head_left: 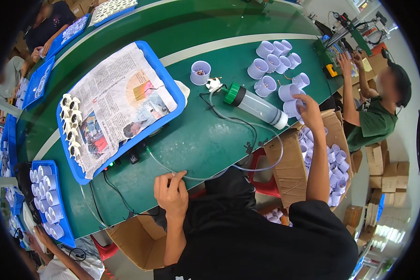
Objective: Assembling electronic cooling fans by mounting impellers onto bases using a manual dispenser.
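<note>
My right hand (310,113) is closed on a white plastic cup (291,109) at the right side of the green table. A second white cup (288,92) lies against that one. My left hand (171,194) rests at the table's near edge, its fingers loosely bent and apart, with nothing visible in them. A clear thin tube (210,178) runs close by its fingertips. That tube leads to a large clear syringe barrel (259,108) with a green cap, lying on the table. Beside the cap sits a small white fan-like wheel (214,84).
Several white cups (266,86), some with wires inside, stand at the back right; one cup (200,73) stands apart. A blue tray (175,100) holds newspaper and white finned parts (72,119). A cardboard box (287,172) full of cups stands at right. Other people work around.
</note>
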### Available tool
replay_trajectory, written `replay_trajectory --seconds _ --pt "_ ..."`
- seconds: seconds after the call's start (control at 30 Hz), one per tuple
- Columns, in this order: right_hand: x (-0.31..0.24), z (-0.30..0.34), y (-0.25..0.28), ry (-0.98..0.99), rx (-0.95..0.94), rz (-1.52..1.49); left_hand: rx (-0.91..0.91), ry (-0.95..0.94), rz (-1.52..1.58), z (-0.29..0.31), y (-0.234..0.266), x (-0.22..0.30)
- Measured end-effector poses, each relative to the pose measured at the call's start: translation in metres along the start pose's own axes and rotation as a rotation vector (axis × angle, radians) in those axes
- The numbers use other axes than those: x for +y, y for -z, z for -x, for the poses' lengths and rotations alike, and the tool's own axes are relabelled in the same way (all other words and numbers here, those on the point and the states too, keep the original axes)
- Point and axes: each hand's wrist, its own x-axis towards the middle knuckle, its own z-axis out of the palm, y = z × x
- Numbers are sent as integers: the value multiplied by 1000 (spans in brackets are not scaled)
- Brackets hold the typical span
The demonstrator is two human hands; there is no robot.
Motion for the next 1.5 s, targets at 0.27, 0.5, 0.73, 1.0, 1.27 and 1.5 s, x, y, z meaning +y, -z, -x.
replay_trajectory --seconds 0.27,0.5,0.73,1.0,1.27,1.5 --pt "59 -8 14 -171 183 -390 1 5 4 -2 -2 3" --pt "37 -26 27 -215 182 -598 7 10 -3 -3 -1 1" --pt "-42 1 54 -10 146 -582 64 57 50 -2 5 5" --pt "-223 64 -29 439 -392 -335 101 55 365 -5 2 7" --pt "-252 73 -91 460 -262 -312 -248 141 162 -24 -10 12" --pt "-215 94 -85 51 -88 -557 -240 158 79 -29 -11 24"
